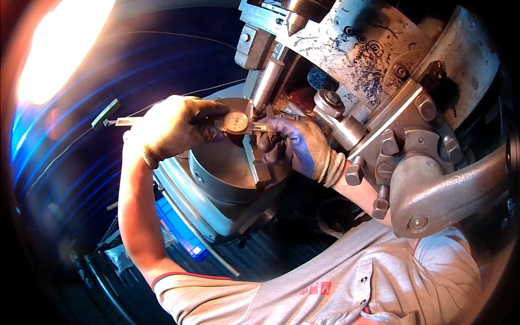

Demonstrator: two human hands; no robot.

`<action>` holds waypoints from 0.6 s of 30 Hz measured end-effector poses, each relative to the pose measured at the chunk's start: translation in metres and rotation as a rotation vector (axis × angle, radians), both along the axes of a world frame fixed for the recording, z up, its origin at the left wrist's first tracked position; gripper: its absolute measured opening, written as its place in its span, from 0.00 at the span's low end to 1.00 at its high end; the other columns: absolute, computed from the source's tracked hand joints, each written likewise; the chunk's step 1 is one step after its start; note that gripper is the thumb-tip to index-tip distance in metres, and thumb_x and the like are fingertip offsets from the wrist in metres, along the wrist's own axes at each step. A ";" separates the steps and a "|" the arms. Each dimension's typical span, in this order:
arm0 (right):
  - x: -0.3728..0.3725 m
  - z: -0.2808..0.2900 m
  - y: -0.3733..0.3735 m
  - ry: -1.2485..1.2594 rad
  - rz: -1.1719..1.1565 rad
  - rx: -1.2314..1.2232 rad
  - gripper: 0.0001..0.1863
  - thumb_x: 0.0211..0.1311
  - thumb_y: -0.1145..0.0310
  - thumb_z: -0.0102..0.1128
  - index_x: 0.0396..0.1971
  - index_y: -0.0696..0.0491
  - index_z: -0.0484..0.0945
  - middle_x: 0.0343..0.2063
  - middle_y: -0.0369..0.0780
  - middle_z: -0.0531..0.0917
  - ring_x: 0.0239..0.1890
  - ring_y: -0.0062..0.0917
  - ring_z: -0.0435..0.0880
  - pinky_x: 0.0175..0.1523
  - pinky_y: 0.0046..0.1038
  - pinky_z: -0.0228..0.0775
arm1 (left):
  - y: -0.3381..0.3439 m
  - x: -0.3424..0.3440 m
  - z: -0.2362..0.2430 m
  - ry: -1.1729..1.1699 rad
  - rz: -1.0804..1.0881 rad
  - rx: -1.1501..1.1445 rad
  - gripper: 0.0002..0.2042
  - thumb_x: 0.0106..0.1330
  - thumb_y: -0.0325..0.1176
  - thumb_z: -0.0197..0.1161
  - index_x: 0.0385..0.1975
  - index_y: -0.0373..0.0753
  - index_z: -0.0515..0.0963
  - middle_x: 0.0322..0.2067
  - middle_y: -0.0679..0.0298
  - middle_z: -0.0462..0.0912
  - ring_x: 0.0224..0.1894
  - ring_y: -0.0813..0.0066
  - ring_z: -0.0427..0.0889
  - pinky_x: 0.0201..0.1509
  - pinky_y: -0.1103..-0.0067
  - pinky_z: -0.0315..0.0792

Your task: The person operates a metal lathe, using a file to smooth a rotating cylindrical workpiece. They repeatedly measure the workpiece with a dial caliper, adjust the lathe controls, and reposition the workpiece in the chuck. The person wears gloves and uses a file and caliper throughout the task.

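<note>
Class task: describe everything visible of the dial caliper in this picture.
The dial caliper looks metallic, with a slim beam and a round, pale yellowish dial facing the camera; its reading is too small to make out. It lies nearly level across the picture, its beam emerging beyond the gloved left hand, which grips it. The gloved right hand is at its other end. Pointed jaws rise beside a round metal bar; contact is unclear.

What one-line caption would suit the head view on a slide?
Gloved left hand and right hand hold a dial caliper at a metal rod by a lathe chuck.
</note>
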State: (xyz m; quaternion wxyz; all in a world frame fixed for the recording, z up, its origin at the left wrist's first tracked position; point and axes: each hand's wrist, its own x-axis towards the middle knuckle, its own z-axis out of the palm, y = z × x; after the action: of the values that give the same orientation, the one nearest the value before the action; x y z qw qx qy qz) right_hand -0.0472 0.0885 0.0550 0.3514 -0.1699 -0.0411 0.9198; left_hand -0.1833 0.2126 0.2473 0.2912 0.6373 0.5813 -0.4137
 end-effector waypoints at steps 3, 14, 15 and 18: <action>0.000 -0.008 0.008 -0.014 -0.046 0.017 0.20 0.77 0.60 0.44 0.43 0.62 0.79 0.30 0.42 0.83 0.27 0.23 0.83 0.37 0.23 0.77 | 0.014 0.001 -0.010 0.010 -0.022 -0.002 0.24 0.54 0.28 0.70 0.54 0.45 0.81 0.44 0.57 0.87 0.46 0.60 0.87 0.52 0.71 0.79; -0.005 -0.002 0.000 0.071 0.003 -0.136 0.21 0.75 0.58 0.49 0.46 0.62 0.78 0.29 0.43 0.84 0.25 0.24 0.82 0.35 0.22 0.77 | 0.006 0.006 -0.002 0.091 -0.025 0.009 0.22 0.54 0.34 0.73 0.52 0.47 0.82 0.42 0.57 0.88 0.43 0.61 0.88 0.49 0.71 0.80; -0.006 -0.003 0.000 0.073 0.006 -0.149 0.21 0.75 0.58 0.49 0.47 0.62 0.78 0.28 0.43 0.84 0.25 0.24 0.82 0.35 0.22 0.77 | 0.007 0.006 -0.002 0.092 -0.009 0.005 0.22 0.54 0.34 0.73 0.52 0.47 0.83 0.42 0.57 0.88 0.43 0.61 0.88 0.49 0.71 0.80; -0.006 -0.004 -0.001 0.064 0.017 -0.132 0.21 0.75 0.58 0.49 0.47 0.63 0.78 0.29 0.44 0.83 0.26 0.24 0.82 0.36 0.22 0.77 | 0.008 0.006 -0.003 0.105 0.032 -0.001 0.22 0.53 0.34 0.73 0.52 0.47 0.83 0.42 0.57 0.88 0.44 0.62 0.88 0.49 0.71 0.80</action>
State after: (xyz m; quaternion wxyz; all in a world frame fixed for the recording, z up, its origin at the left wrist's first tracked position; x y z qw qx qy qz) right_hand -0.0528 0.0872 0.0506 0.3325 -0.1631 0.0295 0.9284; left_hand -0.1774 0.2205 0.2447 0.2671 0.6052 0.6056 -0.4422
